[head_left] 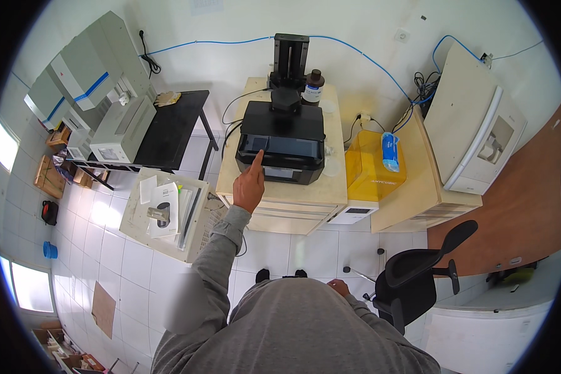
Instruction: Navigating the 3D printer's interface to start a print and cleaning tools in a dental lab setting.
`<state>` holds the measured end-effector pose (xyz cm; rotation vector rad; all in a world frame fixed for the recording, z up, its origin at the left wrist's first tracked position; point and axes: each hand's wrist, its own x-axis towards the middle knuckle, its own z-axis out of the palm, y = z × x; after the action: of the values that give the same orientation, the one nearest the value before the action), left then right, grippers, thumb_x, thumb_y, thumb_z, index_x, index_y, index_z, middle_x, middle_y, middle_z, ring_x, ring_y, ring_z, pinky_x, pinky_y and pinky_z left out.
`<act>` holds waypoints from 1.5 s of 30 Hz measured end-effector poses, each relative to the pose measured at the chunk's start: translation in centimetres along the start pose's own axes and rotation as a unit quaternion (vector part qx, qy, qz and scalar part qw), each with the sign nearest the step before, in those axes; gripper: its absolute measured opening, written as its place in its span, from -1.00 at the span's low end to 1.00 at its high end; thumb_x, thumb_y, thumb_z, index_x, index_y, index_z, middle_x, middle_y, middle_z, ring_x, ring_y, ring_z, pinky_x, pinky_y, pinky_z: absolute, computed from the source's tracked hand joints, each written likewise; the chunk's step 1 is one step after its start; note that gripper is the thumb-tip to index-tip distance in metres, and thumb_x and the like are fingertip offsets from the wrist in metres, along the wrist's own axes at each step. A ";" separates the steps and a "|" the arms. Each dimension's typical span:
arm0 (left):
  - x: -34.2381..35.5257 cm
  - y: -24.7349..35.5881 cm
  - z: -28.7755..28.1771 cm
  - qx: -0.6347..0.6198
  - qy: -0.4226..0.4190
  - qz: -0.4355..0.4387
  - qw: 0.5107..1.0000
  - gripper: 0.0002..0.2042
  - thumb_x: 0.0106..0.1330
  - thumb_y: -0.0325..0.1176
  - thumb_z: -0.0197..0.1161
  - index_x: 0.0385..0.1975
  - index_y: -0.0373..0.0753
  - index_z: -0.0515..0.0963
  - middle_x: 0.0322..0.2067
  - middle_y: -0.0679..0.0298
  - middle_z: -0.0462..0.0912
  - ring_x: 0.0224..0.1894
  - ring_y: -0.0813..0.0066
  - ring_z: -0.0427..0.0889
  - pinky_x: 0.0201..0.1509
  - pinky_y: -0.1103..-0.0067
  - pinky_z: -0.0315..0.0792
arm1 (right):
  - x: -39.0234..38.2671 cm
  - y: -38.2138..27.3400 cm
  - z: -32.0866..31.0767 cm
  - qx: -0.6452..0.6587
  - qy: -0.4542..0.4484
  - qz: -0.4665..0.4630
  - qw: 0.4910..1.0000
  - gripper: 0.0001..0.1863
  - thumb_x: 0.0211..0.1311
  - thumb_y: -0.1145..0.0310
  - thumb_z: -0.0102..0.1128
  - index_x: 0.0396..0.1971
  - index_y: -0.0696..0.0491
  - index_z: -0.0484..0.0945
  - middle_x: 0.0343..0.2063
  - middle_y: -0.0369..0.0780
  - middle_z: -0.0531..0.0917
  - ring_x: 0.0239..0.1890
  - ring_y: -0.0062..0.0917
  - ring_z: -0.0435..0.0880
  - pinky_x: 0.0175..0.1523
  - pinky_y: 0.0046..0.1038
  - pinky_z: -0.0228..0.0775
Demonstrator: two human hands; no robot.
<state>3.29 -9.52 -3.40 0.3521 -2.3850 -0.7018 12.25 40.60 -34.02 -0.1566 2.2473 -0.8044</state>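
With its index finger stretched out and the others curled, my left hand [249,187] reaches to the front touchscreen [293,147] of a black machine [283,123]; the fingertip is at the screen's left part, and the hand holds nothing. The machine has a dark column [291,56] at its back and stands on a pale wooden cabinet [262,206]. A brown bottle [311,93] with a label stands behind its right side. My right hand [338,287] is low beside my body, partly hidden, its fingers too small to make out.
A yellow cover [371,181] with a blue pack [389,151] on it stands to the right, beside a large beige appliance [461,124]. Left are grey instruments [121,131] on a black table [181,118] and a cart [131,221] holding papers. An office chair [411,274] stands at lower right.
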 end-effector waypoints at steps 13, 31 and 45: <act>0.0 0.2 0.0 0.006 -0.013 -0.012 1.000 -0.42 0.55 -0.47 0.13 0.56 0.01 0.32 -0.24 -0.09 0.76 -0.36 -0.14 0.73 -0.27 0.15 0.58 | 0.2 0.5 0.0 -0.004 0.006 -0.015 1.000 -0.58 0.27 0.00 0.26 -0.23 0.07 0.81 -0.18 -0.08 0.84 -0.08 -0.16 0.82 0.10 -0.19 0.64; -0.7 -0.1 0.8 0.020 0.014 0.025 0.999 -0.40 0.54 -0.44 0.17 0.57 -0.02 0.29 -0.29 0.02 0.72 -0.40 -0.05 0.71 -0.32 0.18 0.61 | -0.8 -3.9 -1.6 -0.011 -0.007 -0.014 1.000 -0.59 0.31 0.02 0.24 -0.18 0.07 0.78 -0.18 -0.09 0.83 -0.07 -0.18 0.82 0.07 -0.22 0.63; -0.4 3.0 1.5 0.039 -0.032 0.053 0.997 -0.36 0.44 -0.43 0.26 0.55 -0.03 0.35 -0.38 0.15 0.59 -0.39 0.10 0.72 -0.35 0.25 0.60 | 2.9 -48.7 -11.5 0.465 -0.007 -0.256 0.848 -0.70 0.67 0.19 0.10 0.00 0.11 0.67 -0.25 -0.29 0.72 -0.21 -0.60 0.69 -0.01 -0.48 0.61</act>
<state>2.46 -6.24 -2.89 0.2365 -2.4768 -0.5808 -3.59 6.64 -0.78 -0.2898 1.5616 -2.0665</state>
